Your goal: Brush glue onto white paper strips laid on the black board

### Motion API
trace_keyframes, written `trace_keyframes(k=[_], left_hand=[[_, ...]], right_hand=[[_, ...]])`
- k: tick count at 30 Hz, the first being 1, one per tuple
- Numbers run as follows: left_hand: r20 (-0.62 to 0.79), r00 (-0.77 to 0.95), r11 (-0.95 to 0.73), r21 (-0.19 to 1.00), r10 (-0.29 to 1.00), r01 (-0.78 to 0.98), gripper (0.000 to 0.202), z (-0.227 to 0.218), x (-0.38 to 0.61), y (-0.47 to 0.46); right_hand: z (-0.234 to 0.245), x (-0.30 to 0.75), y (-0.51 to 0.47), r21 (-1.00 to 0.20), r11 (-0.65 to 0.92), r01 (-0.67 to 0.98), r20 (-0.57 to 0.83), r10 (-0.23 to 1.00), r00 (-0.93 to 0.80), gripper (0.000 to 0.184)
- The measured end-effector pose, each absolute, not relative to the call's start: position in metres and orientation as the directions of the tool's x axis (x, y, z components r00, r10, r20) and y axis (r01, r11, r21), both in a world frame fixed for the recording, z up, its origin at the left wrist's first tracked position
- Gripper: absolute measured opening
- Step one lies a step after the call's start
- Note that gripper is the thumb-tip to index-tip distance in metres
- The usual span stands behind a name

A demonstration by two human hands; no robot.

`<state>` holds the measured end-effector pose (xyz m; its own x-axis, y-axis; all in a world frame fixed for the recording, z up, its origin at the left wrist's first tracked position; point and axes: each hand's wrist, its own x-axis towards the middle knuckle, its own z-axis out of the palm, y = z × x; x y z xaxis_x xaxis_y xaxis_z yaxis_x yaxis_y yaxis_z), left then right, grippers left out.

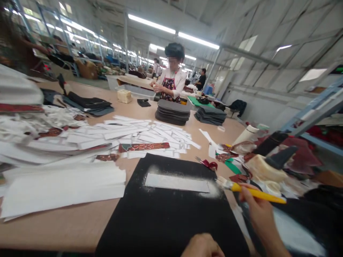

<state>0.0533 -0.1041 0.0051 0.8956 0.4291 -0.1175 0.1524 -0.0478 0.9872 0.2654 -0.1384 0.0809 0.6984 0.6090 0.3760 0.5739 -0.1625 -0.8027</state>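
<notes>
Okay, left to right: loose white sheets (61, 189) are lying in a heap on the wooden table (53, 232), and a spread of paper slips (144, 134) is fanning out beyond them, with a patterned strip (143, 147) lying across its near edge. Next, a black mat (160, 214) is sitting right in front of the person, a narrow white strip (177, 182) lying flat on it amid pale powdery smears. That strip is looking thin and light, probably stiff enough to lift by one long edge, though it could tear or smudge, so a light hold at an end seems safest. The left hand (202, 247) is only showing at the bottom edge, just below the mat; whether it is open or closed can't be told, and it isn't visibly holding anything. Farther back, a co-worker (171, 76) is standing across the table, working at something too hidden to tell, behind a stack of dark insoles (173, 112). On the right, the right hand (261, 214) is closed firmly around a yellow brush (257, 191), gripping the light, rigid handle near the ferrule, with the bristles pointing left and hovering just beside the strip's right end, apparently not touching it.
</notes>
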Motion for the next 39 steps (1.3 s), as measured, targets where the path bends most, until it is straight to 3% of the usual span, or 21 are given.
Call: trace_keyframes(k=[3, 5, 7, 9, 12, 16, 19, 21, 23, 28, 33, 36, 39], left_hand=[[-0.095, 0.755, -0.032, 0.988, 0.649, 0.152, 0.016, 0.016, 0.051, -0.089], [-0.121, 0.699, 0.016, 0.988, 0.705, 0.154, 0.033, 0.02, 0.05, -0.081], [-0.2, 0.698, 0.186, 0.978, 0.688, 0.097, 0.046, 0.022, 0.05, -0.076], [-0.318, 0.706, 0.473, 0.88, 0.632, -0.027, 0.049, 0.024, 0.05, -0.074], [-0.418, 0.743, 0.763, 0.618, 0.523, -0.189, 0.05, 0.03, 0.047, -0.072], [-0.42, 0.77, 0.838, 0.479, 0.481, -0.262, 0.06, 0.039, 0.039, -0.069], [-0.364, 0.755, 0.793, 0.514, 0.546, -0.326, 0.065, 0.046, 0.035, -0.071], [-0.319, 0.739, 0.746, 0.562, 0.593, -0.357, 0.064, 0.05, 0.035, -0.074], [-0.286, 0.733, 0.711, 0.602, 0.618, -0.364, 0.063, 0.054, 0.034, -0.078], [-0.249, 0.767, 0.698, 0.635, 0.591, -0.332, 0.063, 0.056, 0.03, -0.082], [-0.309, 0.747, 0.703, 0.652, 0.588, -0.284, 0.061, 0.055, 0.015, -0.075], [-0.286, 0.594, 0.474, 0.861, 0.752, -0.186, 0.046, 0.049, -0.007, -0.066], [-0.107, 0.413, 0.062, 0.991, 0.905, 0.121, 0.039, 0.038, -0.037, -0.055]], right_hand=[[0.071, 0.208, -0.102, -0.904, 0.084, 0.419, 0.351, 0.705, 0.616, 0.03], [0.066, 0.185, -0.089, -0.936, 0.198, 0.292, 0.339, 0.73, 0.594, 0.027], [0.067, 0.172, -0.082, -0.942, 0.265, 0.206, 0.336, 0.74, 0.583, 0.026], [0.071, 0.165, -0.081, -0.937, 0.297, 0.184, 0.347, 0.735, 0.583, 0.025], [0.075, 0.162, -0.091, -0.918, 0.262, 0.297, 0.388, 0.742, 0.547, 0.022], [0.066, 0.164, -0.114, -0.805, 0.185, 0.563, 0.457, 0.8, 0.389, 0.018], [0.053, 0.163, -0.125, -0.74, 0.078, 0.668, 0.45, 0.795, 0.406, 0.021], [0.046, 0.16, -0.126, -0.736, -0.009, 0.677, 0.421, 0.777, 0.468, 0.031], [0.043, 0.156, -0.126, -0.742, -0.048, 0.669, 0.394, 0.776, 0.493, 0.03], [0.044, 0.154, -0.126, -0.772, 0.001, 0.636, 0.379, 0.805, 0.457, 0.012], [0.056, 0.173, -0.135, -0.781, -0.001, 0.625, 0.411, 0.752, 0.515, 0.015], [0.071, 0.188, -0.152, -0.761, -0.023, 0.648, 0.42, 0.744, 0.52, 0.017], [0.087, 0.199, -0.174, -0.641, 0.003, 0.767, 0.39, 0.863, 0.323, 0.014]])
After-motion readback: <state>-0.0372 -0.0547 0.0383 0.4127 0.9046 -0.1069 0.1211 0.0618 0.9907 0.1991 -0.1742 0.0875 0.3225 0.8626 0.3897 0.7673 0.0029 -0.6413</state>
